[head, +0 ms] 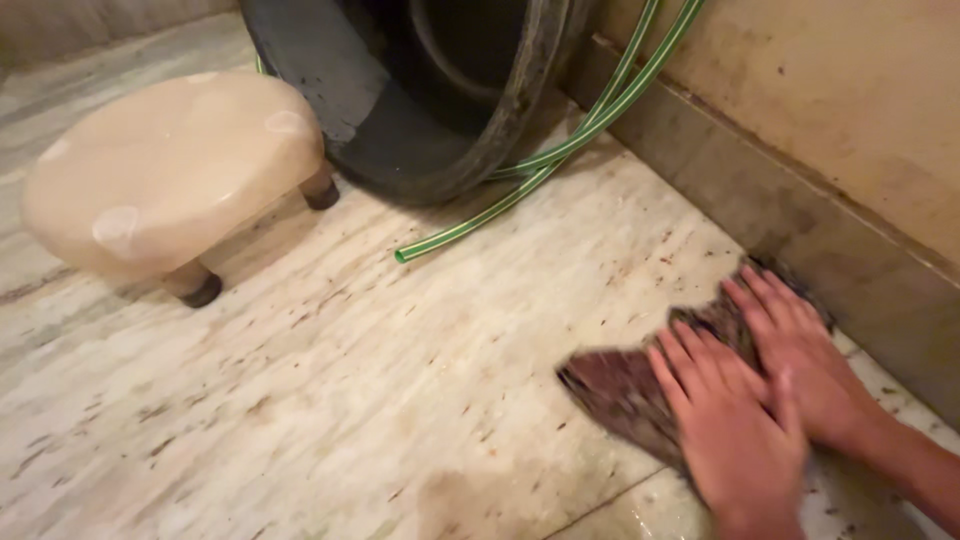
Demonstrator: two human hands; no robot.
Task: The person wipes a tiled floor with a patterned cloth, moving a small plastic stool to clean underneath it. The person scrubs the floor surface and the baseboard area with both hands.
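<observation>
A dark brownish wet cloth [620,390] lies spread on the marble floor [400,380] at the lower right, close to the wall base. My left hand [735,435] presses flat on the cloth's near part, fingers stretched forward. My right hand [800,355] lies just beyond it, palm down on the cloth's far part by the skirting, partly overlapped by my left thumb. Both hands blur slightly. The cloth's middle is hidden under them.
A low cream plastic stool [170,170] stands at the left. A large black tub [430,100] leans at the top centre, with a green striped hose [520,185] trailing from behind it across the floor. A stained wall and skirting [800,190] run along the right.
</observation>
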